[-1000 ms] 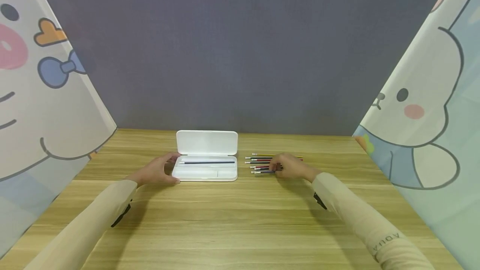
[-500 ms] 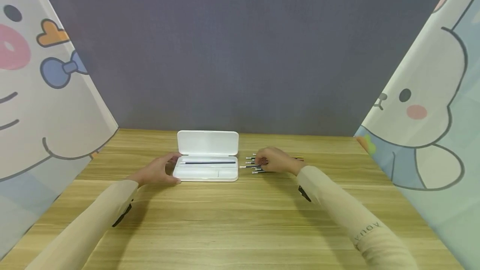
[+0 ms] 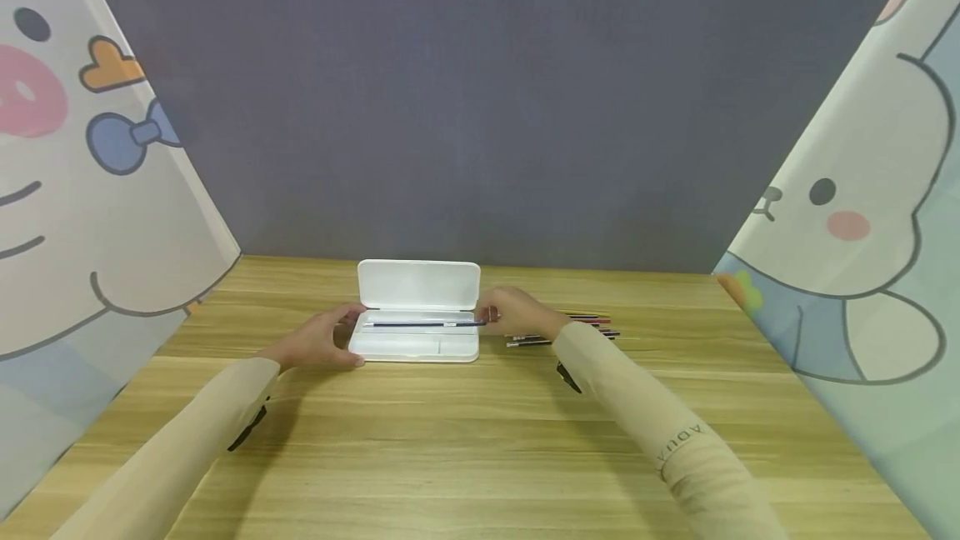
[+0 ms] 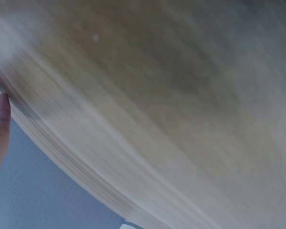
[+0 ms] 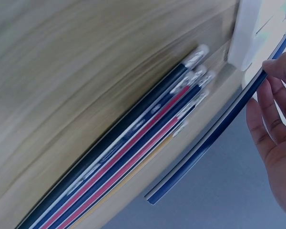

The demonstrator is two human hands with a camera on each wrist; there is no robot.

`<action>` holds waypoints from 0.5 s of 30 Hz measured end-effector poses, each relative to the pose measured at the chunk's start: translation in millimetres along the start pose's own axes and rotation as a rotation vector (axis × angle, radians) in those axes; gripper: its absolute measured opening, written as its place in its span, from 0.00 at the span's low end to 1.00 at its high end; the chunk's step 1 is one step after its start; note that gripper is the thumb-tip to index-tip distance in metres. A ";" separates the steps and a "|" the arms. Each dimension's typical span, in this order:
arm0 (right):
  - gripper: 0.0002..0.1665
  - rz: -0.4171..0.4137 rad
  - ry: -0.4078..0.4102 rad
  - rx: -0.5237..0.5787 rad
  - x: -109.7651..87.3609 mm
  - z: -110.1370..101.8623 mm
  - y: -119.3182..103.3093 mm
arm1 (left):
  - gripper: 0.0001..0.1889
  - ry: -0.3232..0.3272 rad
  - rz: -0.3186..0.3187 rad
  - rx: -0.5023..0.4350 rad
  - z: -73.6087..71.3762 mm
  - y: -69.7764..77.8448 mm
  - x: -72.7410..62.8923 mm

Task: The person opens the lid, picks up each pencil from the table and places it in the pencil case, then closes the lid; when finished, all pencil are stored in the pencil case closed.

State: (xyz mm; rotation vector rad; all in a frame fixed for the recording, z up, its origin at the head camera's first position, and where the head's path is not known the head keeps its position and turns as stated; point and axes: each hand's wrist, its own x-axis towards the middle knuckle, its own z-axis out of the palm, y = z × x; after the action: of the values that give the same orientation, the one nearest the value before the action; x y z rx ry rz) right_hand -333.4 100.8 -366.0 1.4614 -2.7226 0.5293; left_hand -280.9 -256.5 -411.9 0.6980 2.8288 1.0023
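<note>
At the right end of the white case (image 3: 393,345), I hold a pencil (image 5: 213,131) in my right hand (image 3: 517,312), thumb and fingers closed in a pinch near its eraser end. It is slim and dark blue with a pale stripe, a silvery band and a whitish eraser; that end points left, over the open case's back compartment, where another dark pencil (image 3: 401,324) lies. My left hand (image 3: 318,340) is curved round the case's left end, thumb at the front corner, fingers at the back. Half a second ago my right hand was over the pile (image 5: 144,129) of blue, red and yellow pencils on the table (image 3: 420,440); now it has moved left to the case. My left hand keeps its place.
</note>
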 end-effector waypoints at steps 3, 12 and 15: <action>0.07 0.022 0.004 0.004 9.5 2.5 -3.9 | 0.44 0.000 0.000 0.005 0.2 -1.6 0.8; 0.09 0.031 -0.022 0.032 37.9 9.2 -17.3 | 0.43 -0.003 -0.001 -0.012 0.2 -0.2 1.3; 0.09 0.011 -0.025 0.046 46.9 12.2 -22.6 | 0.43 -0.003 -0.006 0.000 -0.1 2.4 0.4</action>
State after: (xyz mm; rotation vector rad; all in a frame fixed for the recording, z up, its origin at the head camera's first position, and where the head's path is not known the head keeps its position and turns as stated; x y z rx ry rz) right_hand -339.8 47.7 -363.3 1.4745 -2.7569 0.5816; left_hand -280.3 -254.7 -410.3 0.6893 2.8271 0.9994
